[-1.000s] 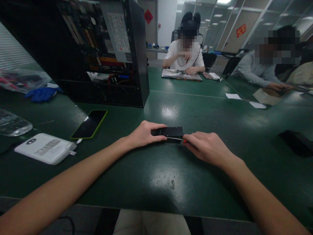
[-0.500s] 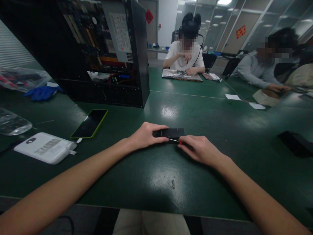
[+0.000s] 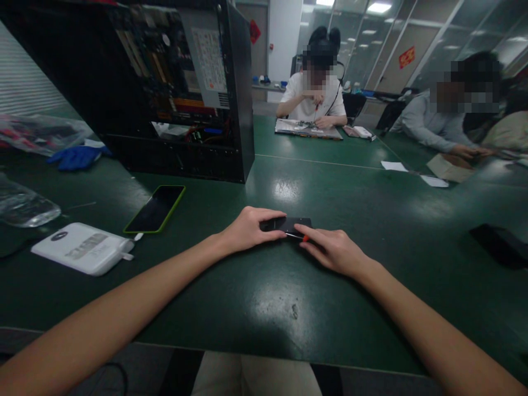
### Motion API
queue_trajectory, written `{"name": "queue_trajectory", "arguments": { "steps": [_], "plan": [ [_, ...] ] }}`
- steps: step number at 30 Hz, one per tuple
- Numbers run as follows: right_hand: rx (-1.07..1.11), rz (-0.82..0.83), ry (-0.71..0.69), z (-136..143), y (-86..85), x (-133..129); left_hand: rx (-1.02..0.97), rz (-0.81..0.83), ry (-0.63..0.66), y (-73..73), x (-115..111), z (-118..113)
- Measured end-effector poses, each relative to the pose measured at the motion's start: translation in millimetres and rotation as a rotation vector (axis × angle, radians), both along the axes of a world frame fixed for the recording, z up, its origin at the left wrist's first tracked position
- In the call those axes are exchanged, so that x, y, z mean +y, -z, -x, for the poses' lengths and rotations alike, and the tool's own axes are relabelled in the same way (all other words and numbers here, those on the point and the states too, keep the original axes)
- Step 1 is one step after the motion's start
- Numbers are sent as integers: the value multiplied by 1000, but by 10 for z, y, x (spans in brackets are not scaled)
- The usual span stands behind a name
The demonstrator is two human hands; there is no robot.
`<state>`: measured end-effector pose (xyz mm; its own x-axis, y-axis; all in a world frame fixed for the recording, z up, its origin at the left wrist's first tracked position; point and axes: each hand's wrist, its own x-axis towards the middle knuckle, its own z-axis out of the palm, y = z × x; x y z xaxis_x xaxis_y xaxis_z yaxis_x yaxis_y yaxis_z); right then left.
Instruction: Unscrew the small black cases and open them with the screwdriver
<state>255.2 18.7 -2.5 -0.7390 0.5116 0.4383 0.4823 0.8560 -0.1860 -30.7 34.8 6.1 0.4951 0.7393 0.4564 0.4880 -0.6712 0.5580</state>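
A small flat black rectangular case (image 3: 281,224) lies on the green table in front of me. My left hand (image 3: 247,228) grips its left end, thumb along the near edge and fingers along the far edge. In my right hand (image 3: 330,246) is a small screwdriver (image 3: 305,238) with an orange-red handle, mostly hidden by the fingers. Its thin metal shaft lies along the case's near side, pointing at my left thumb. My right index finger reaches over the top of the case. Whether the tip touches the case I cannot tell.
A large open computer tower (image 3: 243,110) stands at the back left. On the left lie a phone (image 3: 155,209), a white power bank (image 3: 84,250), a blue glove (image 3: 76,158) and clear plastic (image 3: 25,203). A black object (image 3: 499,245) lies right. Two people work across the table.
My right index finger has stretched out onto the top of the case. The screwdriver and my left hand keep nearly the same place; the view has shifted slightly.
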Motion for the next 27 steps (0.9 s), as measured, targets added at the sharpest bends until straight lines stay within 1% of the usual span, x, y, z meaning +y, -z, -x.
{"name": "queue_trajectory", "arguments": {
  "steps": [6, 17, 20, 23, 27],
  "plan": [
    [-10, 7, 33, -52, -61, 0, -23, -13, 14, -9, -16, -9],
    [-84, -90, 53, -128, -173, -12, -57, 17, 2, -48, -70, -44],
    [-68, -118, 42, -149, -191, -12, -94, 41, -40, -73, -75, -49],
    [4, -151, 41, -164, -193, -5, -192, 89, -115, -86, -44, -39],
    [96, -129, 104, -160, -190, 1, -299, 173, -224, -49, 63, 15]
  ]
}}
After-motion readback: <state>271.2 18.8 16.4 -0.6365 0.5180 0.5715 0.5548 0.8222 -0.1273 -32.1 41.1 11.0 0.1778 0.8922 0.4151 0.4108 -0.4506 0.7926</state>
